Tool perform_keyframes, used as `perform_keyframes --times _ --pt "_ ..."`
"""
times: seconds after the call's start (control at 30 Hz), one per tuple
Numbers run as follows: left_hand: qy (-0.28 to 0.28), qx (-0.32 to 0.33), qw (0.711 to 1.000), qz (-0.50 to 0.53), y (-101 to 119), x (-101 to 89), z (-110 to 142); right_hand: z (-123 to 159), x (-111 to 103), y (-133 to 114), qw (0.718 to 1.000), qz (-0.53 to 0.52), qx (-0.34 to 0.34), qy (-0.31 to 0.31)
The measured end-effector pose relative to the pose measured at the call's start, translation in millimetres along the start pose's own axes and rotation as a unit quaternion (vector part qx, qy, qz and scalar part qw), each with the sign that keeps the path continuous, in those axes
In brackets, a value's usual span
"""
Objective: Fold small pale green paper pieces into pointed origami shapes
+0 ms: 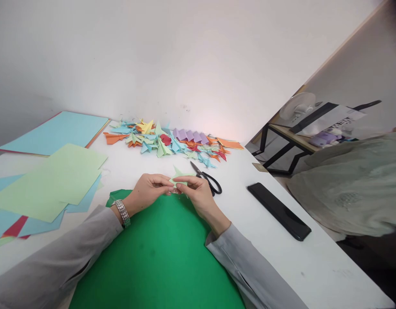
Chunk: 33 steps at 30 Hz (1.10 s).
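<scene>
My left hand [148, 191] and my right hand [197, 192] meet over the far edge of a large green sheet [156, 257]. Both pinch a small light green folded paper piece [178, 177] between fingers and thumbs. A pointed tip of the piece sticks up behind my fingers. A metal watch band sits on my left wrist. Black scissors [207, 178] lie on the white table [281, 257], just beyond my right hand.
A heap of folded paper shapes [172, 141] in several colours lies along the wall. Loose light green and blue sheets [50, 184] are stacked at the left, with a blue pad [56, 133] behind. A black flat device [278, 210] lies at the right, near the table edge.
</scene>
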<state>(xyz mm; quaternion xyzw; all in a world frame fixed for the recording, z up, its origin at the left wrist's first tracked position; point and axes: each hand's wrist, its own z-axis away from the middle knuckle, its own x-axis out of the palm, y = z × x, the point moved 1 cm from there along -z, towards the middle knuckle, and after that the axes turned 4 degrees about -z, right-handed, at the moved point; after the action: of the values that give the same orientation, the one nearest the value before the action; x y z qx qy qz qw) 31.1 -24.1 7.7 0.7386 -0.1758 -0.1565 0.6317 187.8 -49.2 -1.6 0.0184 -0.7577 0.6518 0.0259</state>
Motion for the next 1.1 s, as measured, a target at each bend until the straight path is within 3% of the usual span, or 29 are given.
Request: perform_keyframes --times 0.3,0.53,0.83,1.1 --pt "0.037 -0.033 0.999 -0.024 1.6 -2.9 -0.4 1.7 2.8 -2.2 1.000 -0.004 0.002 -0.015" --pt "0.025 -0.032 0.999 -0.035 2.5 -2.3 -0.1 1.7 1.9 -0.4 0.999 0.040 0.007 -0.008" --pt "0.046 -0.053 0.997 0.014 3.5 -3.3 -1.0 3.0 3.3 -5.7 0.999 -0.017 0.012 -0.037" --pt "0.031 -0.042 0.998 0.026 -0.9 -5.5 -1.6 3.7 0.2 -2.8 0.999 0.026 0.006 -0.045"
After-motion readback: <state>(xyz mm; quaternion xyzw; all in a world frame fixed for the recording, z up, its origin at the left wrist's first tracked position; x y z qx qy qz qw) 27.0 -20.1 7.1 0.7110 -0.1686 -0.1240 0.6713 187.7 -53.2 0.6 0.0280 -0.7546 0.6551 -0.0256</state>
